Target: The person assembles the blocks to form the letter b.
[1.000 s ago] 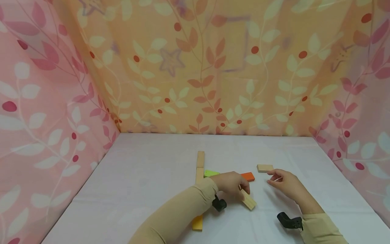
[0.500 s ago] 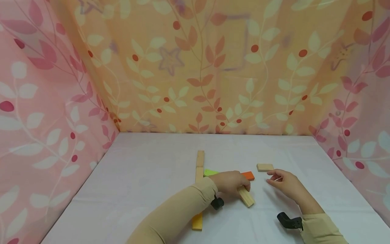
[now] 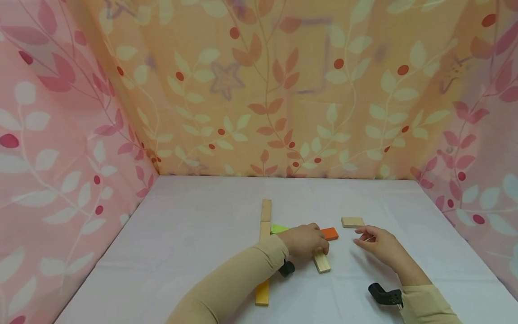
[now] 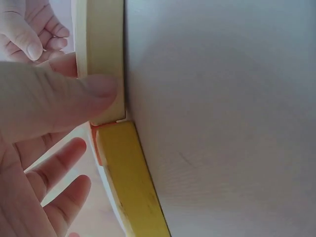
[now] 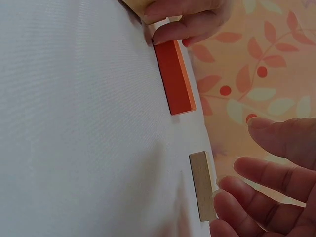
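My left hand (image 3: 305,241) pinches a plain wooden block (image 3: 322,263) between thumb and fingers. In the left wrist view the block's end lies close to the end of a yellow block (image 4: 132,180); whether they touch is unclear. An orange block (image 3: 330,234) shows just beyond the left fingers, and a lime green block (image 3: 279,229) is partly covered by that hand. My right hand (image 3: 382,246) hovers with loosely bent fingers and holds nothing. Near its fingertips lies another plain wooden block (image 3: 352,222).
Plain wooden blocks (image 3: 265,210) run end to end toward me, partly hidden by the left sleeve, with a yellow block (image 3: 262,295) at the near end. White cloth covers the table (image 3: 186,225). Patterned curtains (image 3: 283,90) stand at the back and sides.
The plain block in my left hand has shifted a little left and turned straighter toward me. My right hand stays where it was.
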The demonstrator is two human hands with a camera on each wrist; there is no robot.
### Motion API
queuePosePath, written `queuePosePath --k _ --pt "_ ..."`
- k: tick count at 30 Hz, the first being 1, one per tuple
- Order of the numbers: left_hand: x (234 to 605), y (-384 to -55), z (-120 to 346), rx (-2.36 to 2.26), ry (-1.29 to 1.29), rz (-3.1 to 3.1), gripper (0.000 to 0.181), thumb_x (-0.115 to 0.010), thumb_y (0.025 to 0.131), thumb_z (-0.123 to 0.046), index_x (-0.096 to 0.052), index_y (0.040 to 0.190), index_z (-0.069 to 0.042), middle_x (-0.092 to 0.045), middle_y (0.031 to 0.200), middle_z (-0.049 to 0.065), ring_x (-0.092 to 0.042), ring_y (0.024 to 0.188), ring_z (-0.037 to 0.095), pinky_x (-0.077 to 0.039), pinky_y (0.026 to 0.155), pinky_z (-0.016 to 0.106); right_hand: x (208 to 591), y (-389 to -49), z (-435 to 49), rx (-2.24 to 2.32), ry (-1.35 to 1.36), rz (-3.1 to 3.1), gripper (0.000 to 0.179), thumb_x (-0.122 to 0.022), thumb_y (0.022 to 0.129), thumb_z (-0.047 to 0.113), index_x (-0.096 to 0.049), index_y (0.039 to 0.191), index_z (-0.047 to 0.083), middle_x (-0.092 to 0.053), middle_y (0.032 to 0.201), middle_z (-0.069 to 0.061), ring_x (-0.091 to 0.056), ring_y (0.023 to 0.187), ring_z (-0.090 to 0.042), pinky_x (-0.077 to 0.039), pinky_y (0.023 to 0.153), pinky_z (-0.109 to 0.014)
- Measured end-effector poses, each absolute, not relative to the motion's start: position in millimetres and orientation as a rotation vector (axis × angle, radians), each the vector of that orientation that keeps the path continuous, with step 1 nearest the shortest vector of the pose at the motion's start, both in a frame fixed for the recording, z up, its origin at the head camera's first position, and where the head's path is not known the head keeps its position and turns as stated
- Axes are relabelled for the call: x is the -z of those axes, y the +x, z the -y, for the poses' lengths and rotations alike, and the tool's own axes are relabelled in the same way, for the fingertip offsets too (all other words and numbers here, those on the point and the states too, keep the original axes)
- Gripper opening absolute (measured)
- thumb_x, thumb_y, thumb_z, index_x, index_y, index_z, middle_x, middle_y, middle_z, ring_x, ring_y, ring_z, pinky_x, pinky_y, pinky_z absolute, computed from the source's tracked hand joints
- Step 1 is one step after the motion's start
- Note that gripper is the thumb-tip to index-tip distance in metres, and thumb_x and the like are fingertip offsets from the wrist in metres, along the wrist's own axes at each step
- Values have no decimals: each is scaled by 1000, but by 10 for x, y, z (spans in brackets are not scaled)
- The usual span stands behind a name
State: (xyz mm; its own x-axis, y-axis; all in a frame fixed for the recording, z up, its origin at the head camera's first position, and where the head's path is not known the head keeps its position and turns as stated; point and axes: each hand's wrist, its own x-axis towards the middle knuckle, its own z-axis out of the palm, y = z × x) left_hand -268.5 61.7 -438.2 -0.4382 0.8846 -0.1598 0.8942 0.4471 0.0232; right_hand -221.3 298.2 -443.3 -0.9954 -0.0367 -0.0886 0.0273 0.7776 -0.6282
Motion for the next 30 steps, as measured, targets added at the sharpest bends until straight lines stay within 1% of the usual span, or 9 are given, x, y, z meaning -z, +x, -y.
queuePosePath --k 6,10,13,16,20,25,30 --pt "4424 -2693 -593 130 1569 -2561 37 -59 87 -9 -62 109 -38 -53 116 -15 -37 119 10 -32 98 23 4454 -2223 -2980 1011 -11 -2877 42 -66 83 30 -58 113 2 -59 88 -4 -52 80 -20 -44 65 -31" --pt "4418 -2697 -587 117 1559 -2566 42 -58 86 -5 -60 110 -40 -51 118 -16 -35 120 10 -32 99 24 4460 -2227 -2958 1015 -15 -2877 41 -67 83 29 -58 112 2 -59 86 -4 -51 80 -20 -43 65 -30" --pt "4386 -2703 -576 65 1557 -2561 46 -57 86 -3 -58 114 -39 -50 119 -15 -35 120 9 -31 99 22 4469 -2231 -2938 1022 -35 -2878 42 -67 82 29 -58 112 1 -59 86 -4 -52 80 -20 -44 64 -30" --pt "4360 -2731 -533 -14 1563 -2560 42 -55 89 -6 -57 117 -36 -50 118 -16 -36 118 8 -31 99 20 4484 -2232 -2910 1035 -44 -2870 40 -68 82 28 -59 111 2 -59 85 -3 -53 79 -19 -44 64 -30" --pt "4323 -2786 -431 -121 1542 -2563 39 -58 87 -6 -60 115 -34 -51 116 -16 -38 114 6 -32 97 19 4503 -2226 -2852 1052 -66 -2852 38 -70 80 24 -60 109 2 -58 84 -2 -52 78 -18 -44 64 -30" --pt "4256 -2831 -300 -226 1481 -2574 36 -65 83 -9 -63 111 -30 -55 112 -15 -42 111 7 -35 94 19 4550 -2227 -2767 1050 -96 -2855 34 -72 78 19 -61 106 4 -57 81 -1 -50 75 -17 -43 64 -29" --pt "4238 -2871 -213 -277 1437 -2588 32 -66 84 -12 -64 111 -28 -57 109 -14 -45 106 7 -36 93 19 4579 -2239 -2721 1044 -109 -2853 35 -73 77 20 -62 106 4 -56 81 -1 -49 74 -17 -43 63 -29"
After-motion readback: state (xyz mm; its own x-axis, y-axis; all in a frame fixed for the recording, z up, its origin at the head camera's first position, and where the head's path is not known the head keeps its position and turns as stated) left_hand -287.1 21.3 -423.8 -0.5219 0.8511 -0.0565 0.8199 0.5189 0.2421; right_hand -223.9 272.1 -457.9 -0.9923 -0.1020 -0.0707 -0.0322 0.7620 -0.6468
